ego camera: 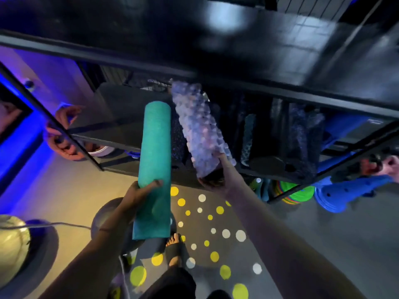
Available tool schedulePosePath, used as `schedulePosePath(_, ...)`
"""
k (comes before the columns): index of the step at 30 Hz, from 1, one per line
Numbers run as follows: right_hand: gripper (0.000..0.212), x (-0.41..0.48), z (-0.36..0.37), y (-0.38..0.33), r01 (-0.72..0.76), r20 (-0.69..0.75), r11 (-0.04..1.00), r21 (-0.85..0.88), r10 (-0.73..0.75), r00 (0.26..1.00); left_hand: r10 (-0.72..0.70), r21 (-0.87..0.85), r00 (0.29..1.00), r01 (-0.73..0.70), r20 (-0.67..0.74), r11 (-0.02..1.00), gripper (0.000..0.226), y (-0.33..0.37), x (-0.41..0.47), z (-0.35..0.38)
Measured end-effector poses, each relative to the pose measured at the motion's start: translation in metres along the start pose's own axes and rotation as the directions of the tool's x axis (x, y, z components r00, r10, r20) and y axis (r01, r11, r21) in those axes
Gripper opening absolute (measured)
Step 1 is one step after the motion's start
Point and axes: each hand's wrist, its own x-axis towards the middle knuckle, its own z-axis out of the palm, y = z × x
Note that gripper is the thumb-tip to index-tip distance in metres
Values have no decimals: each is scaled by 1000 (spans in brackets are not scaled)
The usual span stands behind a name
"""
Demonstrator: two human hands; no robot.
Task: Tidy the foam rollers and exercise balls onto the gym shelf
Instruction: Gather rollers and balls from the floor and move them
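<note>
Both forearms are reaching forward from the bottom of the view, each hand carrying a roller. Ahead, the black gym shelf (237, 61) is filling the upper half, its middle tier holding a row of dark rollers (302, 137) on the right. Below, a grey spotted mat (244, 214) is lying on the floor. The left hand (140, 190) is wrapping its fingers round the smooth teal foam roller (155, 147), gripping it partway up, with the roller's far end pointing at the shelf's front edge. Just beside it, the right hand (218, 178) is clasping the near end of the knobbed pale roller (198, 130), whose far end is poking into the middle tier under the top board; whether it is resting there is unclear. A grey exercise ball (105, 216) is sitting on the floor behind the left wrist.
</note>
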Motion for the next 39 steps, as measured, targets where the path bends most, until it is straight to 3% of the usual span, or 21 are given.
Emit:
schedulePosePath(4,38,-86,-57,-15,33,-43,964,-264,-45,998,-16,-18,997,15,-72,1000,48,-32,-80,41)
schedulePosePath(9,51,-147,-127,-51,122,16,904,-411,-126,992,2,-83,997,-9,-78,997,59,-71,-155,76)
schedulePosePath(13,69,-174,-164,-68,179,62,938,-295,-168,984,56,-133,998,-60,-29,989,47,-64,-186,106)
schedulePosePath(19,82,-221,-174,-89,245,81,949,-200,-233,969,185,-95,983,-186,-13,978,67,-10,-187,155)
schedulePosePath(25,46,-230,-193,-106,390,157,921,10,-386,909,264,-143,963,-253,62,957,65,37,-173,203)
schedulePosePath(30,54,-222,-190,-145,453,147,887,86,-461,875,316,-152,940,-296,127,943,46,121,-146,253)
schedulePosePath(35,25,-216,-172,-198,518,53,845,133,-528,847,357,-183,912,-323,201,929,58,219,-97,296)
schedulePosePath(39,22,-204,-153,-247,561,-37,820,112,-560,827,502,-172,855,-479,129,861,37,284,-64,334)
